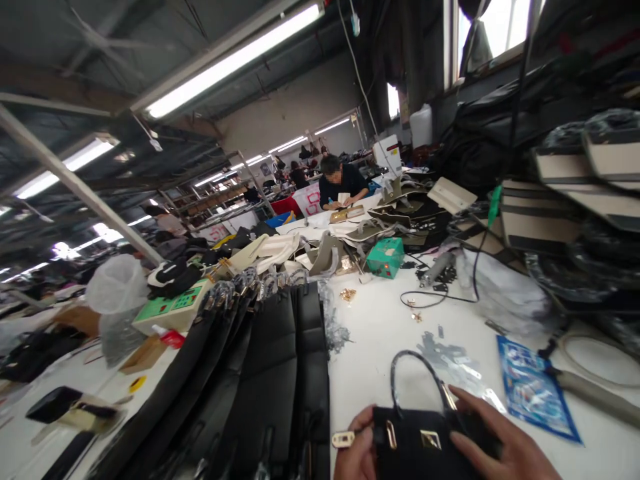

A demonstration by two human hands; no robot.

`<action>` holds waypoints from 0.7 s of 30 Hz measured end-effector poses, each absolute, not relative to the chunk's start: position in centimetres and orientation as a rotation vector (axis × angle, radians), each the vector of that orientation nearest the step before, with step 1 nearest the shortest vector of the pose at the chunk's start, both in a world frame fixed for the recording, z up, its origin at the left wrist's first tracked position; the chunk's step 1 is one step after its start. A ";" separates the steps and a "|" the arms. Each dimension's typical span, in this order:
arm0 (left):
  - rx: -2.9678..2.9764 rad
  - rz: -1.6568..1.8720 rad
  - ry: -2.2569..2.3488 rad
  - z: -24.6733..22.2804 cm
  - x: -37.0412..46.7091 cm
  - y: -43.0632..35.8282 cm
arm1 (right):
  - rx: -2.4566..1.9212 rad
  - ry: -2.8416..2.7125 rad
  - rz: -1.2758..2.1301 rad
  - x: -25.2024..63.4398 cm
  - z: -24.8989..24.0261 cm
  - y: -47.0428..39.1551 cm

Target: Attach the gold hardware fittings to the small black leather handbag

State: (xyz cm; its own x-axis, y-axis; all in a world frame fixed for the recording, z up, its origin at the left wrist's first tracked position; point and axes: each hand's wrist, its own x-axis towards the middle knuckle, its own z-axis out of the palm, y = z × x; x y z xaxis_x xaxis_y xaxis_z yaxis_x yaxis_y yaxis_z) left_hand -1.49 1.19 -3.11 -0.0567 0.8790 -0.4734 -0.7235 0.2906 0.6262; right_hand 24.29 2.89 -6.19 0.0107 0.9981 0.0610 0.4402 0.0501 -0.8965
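Black, smooth-faced, gold-trimmed: one small handbag [407, 460], seen in the head view at the near edge of a white table [357, 377], right of a row of long black pieces [270, 373]. Holders, two, both bare. Left hand [356, 450]: closed on the bag's left edge, thumb to the front, beside a strap end with a gold plate [343, 439] that juts out leftward. Right hand [505, 440]: closed round the right side, thumb against the front panel, a finger up by the handle's foot. Fittings on the front: one slotted gold loop [391, 434], one square gold fitting [430, 439]. Handle [417, 354]: a single dark arch, upright, apparently sleeved in clear film. Handling, as I would judge it from where I stand: light; the body fairly firm but likely to give if squeezed; the surface sleek, perhaps a little slippery; the gilt easily scratched. Best hold: both side edges low on the body, thumbs flat, clear of the metal; the arch would serve for lifting, though its film might slide. Whether the base rests on the table I cannot tell, the lower part being out of sight. Also listed: loose flat metal pieces [453, 357], just beyond the bag; one blue packet [537, 393], to the right; one green box [385, 257], farther off.
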 end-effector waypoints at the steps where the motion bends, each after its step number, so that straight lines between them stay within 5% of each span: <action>1: 0.179 1.334 0.967 -2.1 -1.1 0.8 | -1.492 -1.477 1.014 24.2 -5.1 2.6; 11: 0.168 1.401 1.077 3.0 -0.5 -3.6 | -0.956 -0.876 1.733 22.3 1.5 -1.7; 21: 0.502 1.456 0.955 7.9 0.6 -9.4 | -1.048 -1.137 1.477 22.2 5.0 -2.0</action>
State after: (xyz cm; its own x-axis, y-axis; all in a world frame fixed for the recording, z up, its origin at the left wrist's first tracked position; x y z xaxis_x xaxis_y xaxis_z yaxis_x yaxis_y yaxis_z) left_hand 0.57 -9.44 7.86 -0.1439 0.9610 -0.2360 -0.5988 0.1053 0.7939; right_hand 22.17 -2.03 5.04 -0.1678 0.9832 -0.0720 -0.1818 -0.1027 -0.9780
